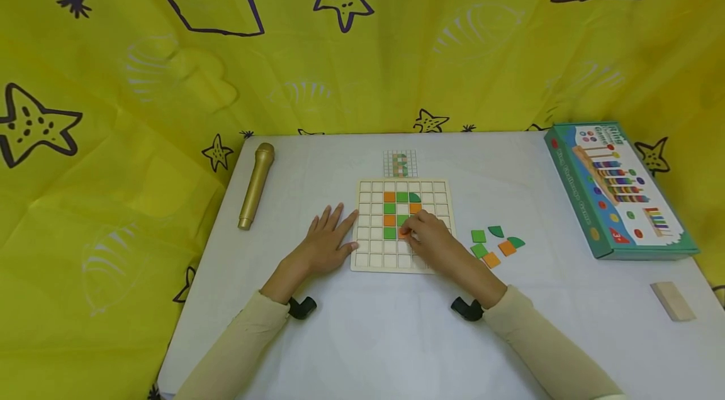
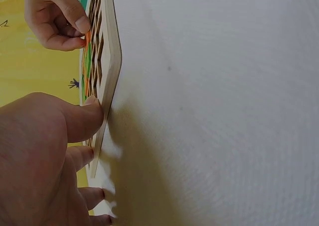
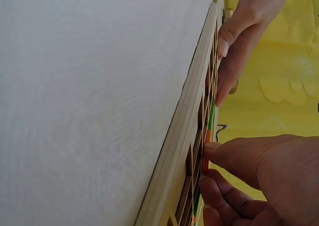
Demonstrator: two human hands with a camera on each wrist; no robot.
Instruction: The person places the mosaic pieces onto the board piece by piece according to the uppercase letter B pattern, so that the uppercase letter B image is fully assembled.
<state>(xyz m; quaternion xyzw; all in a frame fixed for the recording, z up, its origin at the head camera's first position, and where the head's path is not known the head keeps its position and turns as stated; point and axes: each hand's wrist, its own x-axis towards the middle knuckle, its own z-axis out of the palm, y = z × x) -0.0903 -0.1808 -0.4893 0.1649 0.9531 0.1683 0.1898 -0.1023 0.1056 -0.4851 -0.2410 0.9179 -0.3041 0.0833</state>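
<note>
A pale wooden grid board (image 1: 376,260) lies on the white table. Orange and green square tiles fill part of its middle columns, with a green quarter-round tile (image 1: 415,197) at their upper right. My right hand (image 1: 433,239) pinches an orange tile (image 3: 206,158) between thumb and fingers, low over the board at the bottom of the pattern. My left hand (image 1: 323,246) rests at the board's left edge with fingers spread; its thumb (image 2: 87,118) touches the rim. The right hand covers some cells in the head view.
Several loose tiles, among them an orange square (image 1: 491,260) and a green square (image 1: 478,236), lie right of the board. Behind it is a small pattern card (image 1: 400,163). A gold microphone (image 1: 257,186), a green game box (image 1: 623,192) and a wooden block (image 1: 673,301) stand farther out.
</note>
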